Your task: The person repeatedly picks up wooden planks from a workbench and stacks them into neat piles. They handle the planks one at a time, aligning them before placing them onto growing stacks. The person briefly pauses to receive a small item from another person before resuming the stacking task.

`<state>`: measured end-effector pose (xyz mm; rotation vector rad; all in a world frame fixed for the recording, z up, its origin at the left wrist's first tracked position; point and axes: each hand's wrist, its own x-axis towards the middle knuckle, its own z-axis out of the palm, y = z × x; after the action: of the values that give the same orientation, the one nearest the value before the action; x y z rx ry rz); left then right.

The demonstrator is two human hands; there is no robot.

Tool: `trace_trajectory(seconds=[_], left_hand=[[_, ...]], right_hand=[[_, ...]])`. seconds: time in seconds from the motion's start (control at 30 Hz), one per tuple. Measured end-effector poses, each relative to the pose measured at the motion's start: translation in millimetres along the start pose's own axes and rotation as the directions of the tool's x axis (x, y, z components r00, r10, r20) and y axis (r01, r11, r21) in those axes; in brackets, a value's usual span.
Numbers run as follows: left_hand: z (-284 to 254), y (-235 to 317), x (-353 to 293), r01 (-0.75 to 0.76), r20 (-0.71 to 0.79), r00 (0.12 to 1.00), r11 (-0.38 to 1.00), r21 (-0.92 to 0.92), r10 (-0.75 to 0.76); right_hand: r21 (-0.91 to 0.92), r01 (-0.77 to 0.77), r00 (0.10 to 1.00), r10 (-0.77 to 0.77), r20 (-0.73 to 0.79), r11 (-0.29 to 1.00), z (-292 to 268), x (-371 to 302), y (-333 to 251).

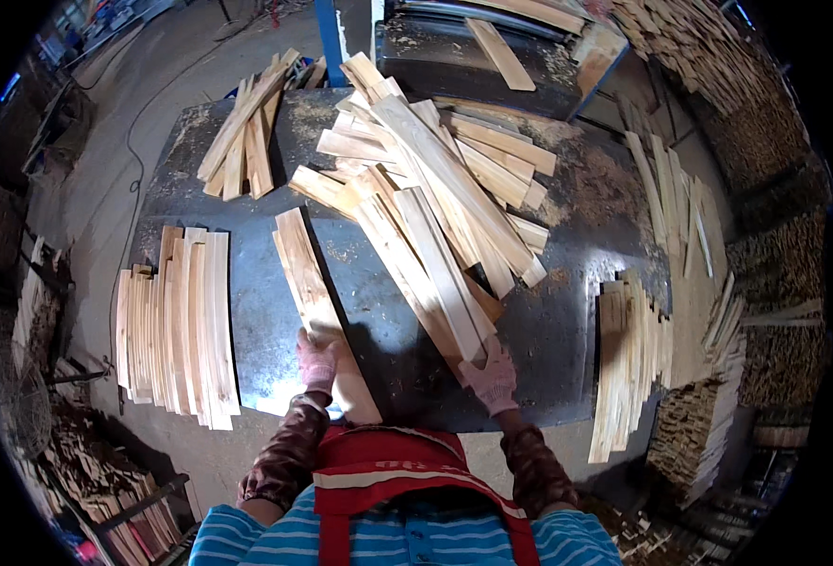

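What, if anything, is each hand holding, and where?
Left pink-gloved hand: long pale wooden board, left edge toward its near end. Right pink-gloved hand: narrow whitish wooden plank, near end.

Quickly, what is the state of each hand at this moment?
Left hand: closed on the left edge of a lone board.
Right hand: closed on the near end of a pale board; whether it also grips the neighbouring board cannot be told.

hands: 2 | apron: 1 | worktable: 1 | on it, board rows: 2, board heaps: 2
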<state>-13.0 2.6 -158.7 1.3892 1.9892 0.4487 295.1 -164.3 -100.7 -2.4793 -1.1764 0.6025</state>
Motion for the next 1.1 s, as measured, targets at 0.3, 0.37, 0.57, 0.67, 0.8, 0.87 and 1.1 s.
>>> trace_trajectory(seconds=[0.3, 0.37, 0.57, 0.67, 0.8, 0.87, 1.1], left_hand=[[-26, 127, -22, 0.432, 0.577, 0.787, 0.471, -0.769, 0.220], [-27, 100, -6, 0.362, 0.451, 0.889, 0.485, -0.796, 0.077], [-13, 8, 16, 0.044, 0.208, 0.976, 0.994, 0.097, -0.063], [-9, 15, 7, 0.151, 0.080, 0.980, 0.943, 0.298, -0.183], [-2, 30, 6, -0.217, -0.166, 0.956, 0.964, 0.155, 0.243], [-10, 72, -7, -0.193, 0.132, 0.949, 0.862, -0.469, 0.285], [-46, 104, 13, 0.582, 0.666, 0.604, 0.328, -0.744, 0.438]], right_hand=[[0.331, 0.487, 0.843, -0.534, 0.063, 0.808, 29, -6, -132], [0.158, 0.307, 0.867, -0.344, 0.360, 0.939, 7, 9, -132], [-0.307, 0.292, 0.955, -0.293, 0.044, 0.906, 52, 10, -11], [-0.189, 0.243, 0.960, -0.207, 0.191, 0.951, 34, 6, -25], [0.239, 0.396, 0.914, -0.405, -0.008, 0.887, 29, -22, -79], [0.406, 0.278, 0.896, -0.388, 0.217, 0.870, 9, -31, -133], [0.055, 0.603, 0.782, -0.604, 0.155, 0.796, 14, 15, -131]])
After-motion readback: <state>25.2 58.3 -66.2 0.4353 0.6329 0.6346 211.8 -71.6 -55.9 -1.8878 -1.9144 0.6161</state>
